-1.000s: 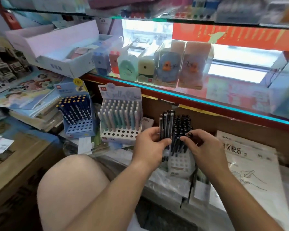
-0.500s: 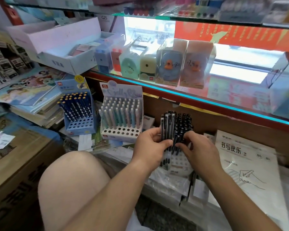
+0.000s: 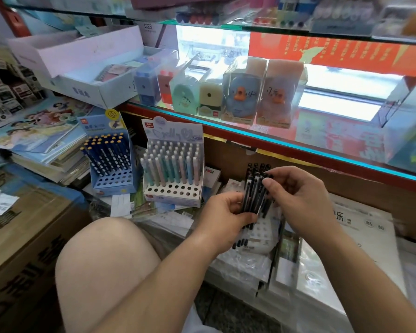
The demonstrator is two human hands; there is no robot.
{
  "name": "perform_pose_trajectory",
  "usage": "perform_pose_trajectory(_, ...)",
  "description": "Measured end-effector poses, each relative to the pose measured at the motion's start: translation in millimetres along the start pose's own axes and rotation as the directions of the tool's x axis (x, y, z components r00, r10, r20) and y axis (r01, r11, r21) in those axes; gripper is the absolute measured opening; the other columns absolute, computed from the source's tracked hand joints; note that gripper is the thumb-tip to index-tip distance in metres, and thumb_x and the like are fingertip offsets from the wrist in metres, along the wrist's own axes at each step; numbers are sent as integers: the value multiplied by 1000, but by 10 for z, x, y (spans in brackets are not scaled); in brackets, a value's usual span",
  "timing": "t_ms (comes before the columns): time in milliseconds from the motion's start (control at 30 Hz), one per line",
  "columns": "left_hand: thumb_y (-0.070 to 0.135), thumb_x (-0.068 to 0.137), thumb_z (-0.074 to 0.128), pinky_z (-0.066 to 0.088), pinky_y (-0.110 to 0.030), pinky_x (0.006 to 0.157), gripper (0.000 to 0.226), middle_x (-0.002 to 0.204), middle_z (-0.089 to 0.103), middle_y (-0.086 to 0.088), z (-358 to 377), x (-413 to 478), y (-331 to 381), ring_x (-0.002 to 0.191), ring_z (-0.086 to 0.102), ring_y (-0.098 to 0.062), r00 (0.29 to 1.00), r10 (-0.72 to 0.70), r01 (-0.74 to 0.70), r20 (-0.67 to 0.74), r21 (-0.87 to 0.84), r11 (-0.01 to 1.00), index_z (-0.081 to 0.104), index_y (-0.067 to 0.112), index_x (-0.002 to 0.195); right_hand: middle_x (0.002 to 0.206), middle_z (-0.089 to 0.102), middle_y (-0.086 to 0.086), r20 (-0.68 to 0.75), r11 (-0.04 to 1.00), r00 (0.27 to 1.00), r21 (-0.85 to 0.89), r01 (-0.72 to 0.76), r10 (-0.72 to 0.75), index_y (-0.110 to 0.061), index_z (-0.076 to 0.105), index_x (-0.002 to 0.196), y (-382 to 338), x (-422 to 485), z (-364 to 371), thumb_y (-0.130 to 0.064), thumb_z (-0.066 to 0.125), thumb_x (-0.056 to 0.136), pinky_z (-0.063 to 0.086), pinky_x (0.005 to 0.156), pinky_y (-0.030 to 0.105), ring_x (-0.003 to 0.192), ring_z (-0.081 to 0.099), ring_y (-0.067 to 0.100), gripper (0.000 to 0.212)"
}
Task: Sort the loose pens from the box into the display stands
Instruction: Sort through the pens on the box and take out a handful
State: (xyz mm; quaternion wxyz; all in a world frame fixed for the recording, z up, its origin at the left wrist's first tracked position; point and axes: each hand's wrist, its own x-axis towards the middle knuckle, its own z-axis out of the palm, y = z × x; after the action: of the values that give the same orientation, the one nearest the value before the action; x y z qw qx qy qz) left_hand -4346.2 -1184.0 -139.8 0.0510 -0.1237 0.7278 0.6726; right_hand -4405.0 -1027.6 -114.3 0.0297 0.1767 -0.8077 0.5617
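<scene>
My left hand grips a bundle of black pens, held upright over a white display stand whose holes show below. My right hand pinches the top of one pen in that bundle. Black pens standing in the stand rise behind the bundle. To the left stand a white display stand of pastel pens and a blue display stand of dark blue pens, both with empty front holes.
A glass shelf edge with boxed sharpeners runs just above the stands. Stacked books and a cardboard box lie left. Wrapped paper packs lie under and right of my hands. My knee is below.
My right hand has lifted from the stand's pens up to the top of the bundle in my left hand. The left hand has kept its grip and shifted slightly.
</scene>
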Motion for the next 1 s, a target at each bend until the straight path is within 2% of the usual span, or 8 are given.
perform_pose_trajectory(133, 2, 90, 72, 56, -40, 100, 27, 98, 79, 7, -18, 1, 6, 97, 74, -8, 998, 7, -8, -60, -12, 1000, 75, 22, 108, 83, 72, -5, -168, 998, 986, 56, -1, 11, -24, 71, 97, 37, 10, -80, -18, 73, 92, 61, 70, 27, 77, 69, 14, 8)
perform_pose_trajectory(200, 5, 91, 73, 56, -39, 100, 25, 95, 79, 10, -42, 15, -5, 96, 73, -6, 993, 1, -4, -117, -17, 1000, 74, 28, 102, 85, 71, -7, -264, 1000, 964, -2, -8, 8, -24, 70, 98, 97, 19, -130, -21, 73, 92, 60, 73, 26, 79, 69, 12, 7)
perform_pose_trajectory(267, 7, 91, 73, 56, -38, 100, 24, 95, 78, 11, -47, 23, -10, 97, 72, -6, 989, 1, -4, -145, -19, 1000, 74, 30, 101, 85, 69, -11, -285, 996, 958, -91, -11, -15, -26, 69, 98, 180, 10, -155, -22, 73, 92, 57, 73, 22, 80, 67, 6, 9)
perform_pose_trajectory(533, 9, 91, 73, 57, -41, 98, 23, 94, 78, 11, -18, 51, -29, 97, 72, -9, 987, 6, -7, -163, -8, 1000, 76, 30, 100, 85, 66, -17, -176, 957, 982, -289, 14, -68, -30, 67, 98, 460, -56, -64, -25, 74, 91, 53, 72, 22, 80, 63, 1, 11)
perform_pose_trajectory(700, 10, 91, 74, 58, -43, 95, 22, 89, 77, 12, -15, 48, -27, 93, 73, -9, 987, 15, -15, -162, 2, 1000, 76, 31, 93, 83, 60, -21, -111, 910, 991, -415, 23, -76, -26, 67, 104, 511, -75, 13, -26, 73, 91, 44, 68, 13, 79, 58, -6, 14)
perform_pose_trajectory(767, 10, 91, 74, 59, -42, 94, 23, 88, 77, 14, -17, 40, -18, 91, 72, -7, 987, 15, -14, -157, 7, 1000, 75, 33, 91, 82, 59, -19, -73, 888, 993, -457, 50, -94, -23, 65, 107, 533, -93, 55, -25, 74, 91, 48, 67, 17, 76, 58, -4, 19)
perform_pose_trajectory(867, 10, 91, 74, 59, -41, 94, 24, 90, 77, 14, -28, 31, -5, 92, 72, -7, 987, 19, -17, -157, 12, 1000, 75, 34, 91, 83, 59, -14, 15, 827, 989, -547, 132, -147, -22, 64, 102, 559, -123, 116, -24, 72, 92, 52, 64, 28, 72, 58, 7, 13)
perform_pose_trajectory(1000, 11, 91, 73, 59, -41, 94, 22, 90, 77, 14, -12, 18, 7, 92, 72, -7, 990, 7, -4, -139, 18, 1000, 76, 32, 94, 86, 60, -13, 52, 807, 988, -571, 150, -146, -24, 64, 100, 527, -70, 127, -26, 69, 93, 48, 63, 23, 74, 57, 5, 9)
